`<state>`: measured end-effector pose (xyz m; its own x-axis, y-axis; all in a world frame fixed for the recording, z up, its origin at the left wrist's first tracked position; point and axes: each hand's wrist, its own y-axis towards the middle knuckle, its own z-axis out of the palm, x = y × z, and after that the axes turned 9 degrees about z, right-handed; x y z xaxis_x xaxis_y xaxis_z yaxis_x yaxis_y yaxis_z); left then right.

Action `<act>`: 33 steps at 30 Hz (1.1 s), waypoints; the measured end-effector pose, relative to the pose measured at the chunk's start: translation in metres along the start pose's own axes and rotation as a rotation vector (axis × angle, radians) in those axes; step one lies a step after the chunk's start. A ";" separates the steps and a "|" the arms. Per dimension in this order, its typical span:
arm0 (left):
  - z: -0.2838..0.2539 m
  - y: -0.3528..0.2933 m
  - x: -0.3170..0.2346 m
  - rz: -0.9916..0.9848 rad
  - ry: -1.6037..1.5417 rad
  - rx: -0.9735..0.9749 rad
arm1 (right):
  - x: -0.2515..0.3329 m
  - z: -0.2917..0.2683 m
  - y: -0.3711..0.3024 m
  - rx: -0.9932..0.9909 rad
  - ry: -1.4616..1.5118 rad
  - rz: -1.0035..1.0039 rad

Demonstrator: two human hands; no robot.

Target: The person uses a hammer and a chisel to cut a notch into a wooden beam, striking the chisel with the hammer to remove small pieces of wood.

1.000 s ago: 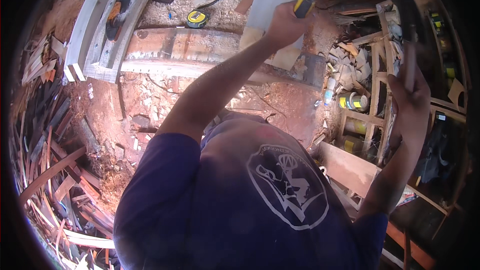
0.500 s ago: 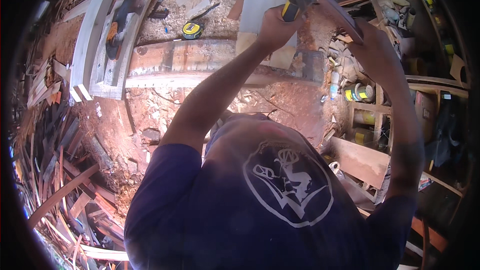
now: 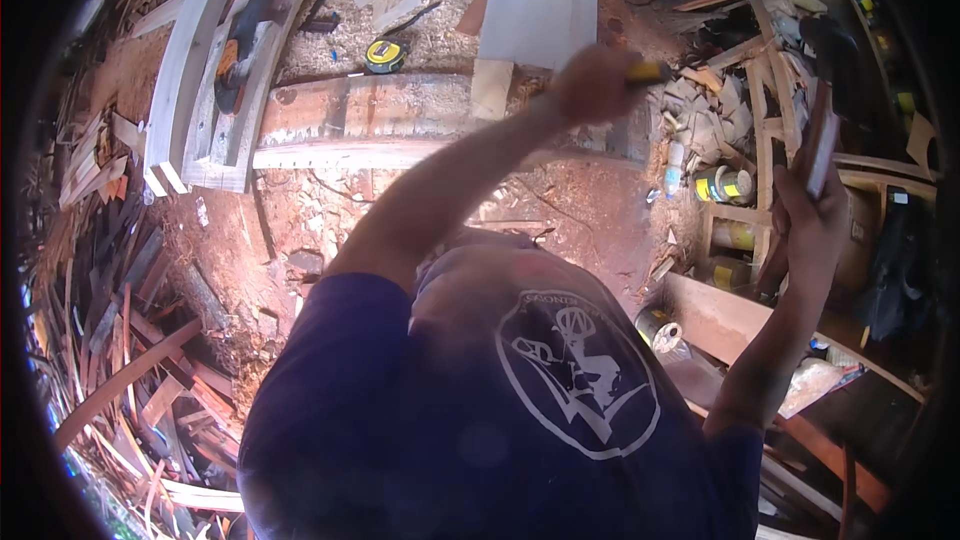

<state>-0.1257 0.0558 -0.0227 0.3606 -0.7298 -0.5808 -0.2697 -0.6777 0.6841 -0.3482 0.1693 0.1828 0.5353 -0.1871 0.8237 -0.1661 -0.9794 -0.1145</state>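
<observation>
My left hand [image 3: 598, 85] is closed round a yellow-and-black handle [image 3: 650, 72], which looks like a chisel's. Its end juts out to the right, and the blade is hidden. The hand is just off the near end of a pale timber beam [image 3: 535, 5]. Out to the right, my right hand [image 3: 815, 208] grips a hammer by its wooden handle [image 3: 822, 145]. The dark hammer head [image 3: 830, 48] points away from me, above the wooden shelving. A pale block [image 3: 492, 90] shows beside the beam's near end.
A yellow tape measure [image 3: 385, 55] lies beyond a reddish plank [image 3: 370, 108]. At the left, a handsaw [image 3: 232, 70] with an orange-and-black handle rests among pale beams [image 3: 195, 70]. Wood offcuts [image 3: 712, 120] and cans [image 3: 724, 186] lie by the shelving [image 3: 725, 315]; scrap strips [image 3: 130, 390] pile up left.
The hammer has swung away to the right from the chisel handle, with my right hand lower and farther right. My left hand has moved right and nearer, tipping the handle rightward.
</observation>
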 end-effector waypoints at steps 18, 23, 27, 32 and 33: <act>-0.051 -0.001 0.031 -0.396 -0.611 -0.429 | 0.011 0.017 0.013 0.119 -0.238 0.003; -0.048 -0.003 0.026 -0.355 -0.551 -0.446 | 0.084 0.037 0.016 -0.144 -0.502 -0.407; -0.059 -0.007 0.024 -0.321 -0.503 -0.472 | 0.096 0.087 0.027 -0.147 -0.630 -0.569; -0.048 -0.006 0.020 -0.329 -0.499 -0.453 | 0.068 0.099 0.048 0.167 -0.958 -0.525; -0.050 -0.009 0.020 -0.347 -0.457 -0.391 | 0.077 0.095 0.044 0.105 -0.902 -0.485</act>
<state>-0.0711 0.0523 -0.0184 -0.0672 -0.4996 -0.8636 0.1662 -0.8591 0.4841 -0.2356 0.1048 0.1883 0.9553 0.2858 0.0757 0.2838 -0.9582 0.0361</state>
